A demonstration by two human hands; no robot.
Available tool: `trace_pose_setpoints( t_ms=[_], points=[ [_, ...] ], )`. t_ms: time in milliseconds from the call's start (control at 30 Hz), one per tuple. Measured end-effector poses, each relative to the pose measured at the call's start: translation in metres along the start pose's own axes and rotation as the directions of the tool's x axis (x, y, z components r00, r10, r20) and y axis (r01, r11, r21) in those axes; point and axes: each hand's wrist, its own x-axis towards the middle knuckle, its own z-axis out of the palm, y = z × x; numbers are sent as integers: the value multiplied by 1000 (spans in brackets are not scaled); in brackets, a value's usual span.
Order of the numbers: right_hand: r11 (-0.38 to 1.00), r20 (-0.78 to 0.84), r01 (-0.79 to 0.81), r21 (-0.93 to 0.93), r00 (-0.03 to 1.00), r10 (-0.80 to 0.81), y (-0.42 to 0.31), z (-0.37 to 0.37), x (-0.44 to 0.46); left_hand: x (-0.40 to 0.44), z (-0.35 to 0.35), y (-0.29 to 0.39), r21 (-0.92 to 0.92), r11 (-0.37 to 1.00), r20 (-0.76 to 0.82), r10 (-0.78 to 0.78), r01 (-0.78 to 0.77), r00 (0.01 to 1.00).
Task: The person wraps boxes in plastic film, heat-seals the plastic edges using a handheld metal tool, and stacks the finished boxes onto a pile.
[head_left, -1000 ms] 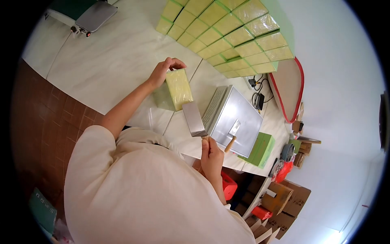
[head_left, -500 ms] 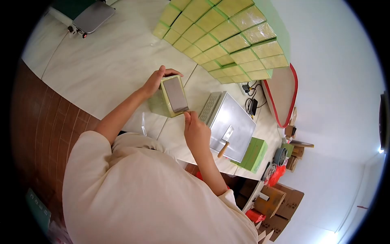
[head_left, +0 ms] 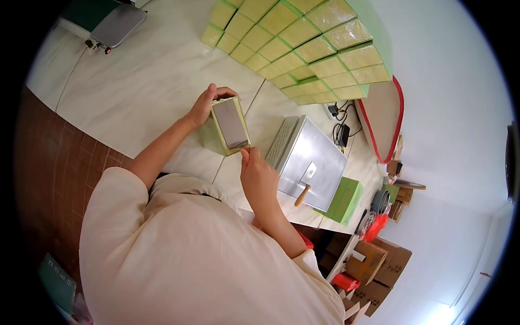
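A light green box [head_left: 215, 134] with a grey-brown end panel [head_left: 231, 123] stands tilted over the table, that panel facing me. My left hand [head_left: 210, 104] grips its upper end, thumb on top and the fingers reaching over the far side. At the box's lower right corner, my right hand [head_left: 260, 174] is closed in a pinch, fingertips against the edge. What it pinches there is too small to make out. Right of this hand lies a flat metal plate device [head_left: 325, 157], with a wooden-handled scraper [head_left: 306, 187] on top.
Stacked light green boxes [head_left: 292, 51] rise at the back. Beyond the metal device are black cables [head_left: 342, 130] and a red-rimmed board [head_left: 385, 124]. A green box [head_left: 344, 200] lies at the right, cardboard boxes [head_left: 374, 271] below. A grey-plated device [head_left: 120, 24] stands far left.
The view has shifted slightly. Both hands keep their places on the box, the right one still pinched at its lower corner. A clear strip visible by the box earlier no longer shows.
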Motion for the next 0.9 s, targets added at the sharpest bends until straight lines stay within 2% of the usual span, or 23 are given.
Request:
trace_pose_setpoints(
  t_ms=[233,300,433,633,733,800,900],
  points=[
    [999,-24,12,51,1000,-11,7,-1,-12,-1,2,8,65,998,-27,24,-22,999],
    [993,49,-61,102,997,56,8,-6,-15,-3,0,6,83,996,-34,35,-32,999],
    [999,2,-23,32,1000,23,5,-3,-2,1,-2,-7,37,999,-33,25,-24,999],
    [999,21,-37,11,999,37,2,0,3,6,-7,-7,36,998,-21,45,-45,999],
    [998,83,-59,32,995,56,4,-3,-5,4,-3,-4,20,998,-37,60,-60,997],
    [993,26,-41,110,999,38,6,-1,-11,3,-3,-5,-3,997,-64,71,-72,995],
    [992,4,-49,115,999,49,5,3,-11,6,-4,-14,-2,997,-71,82,-83,994]
  ],
)
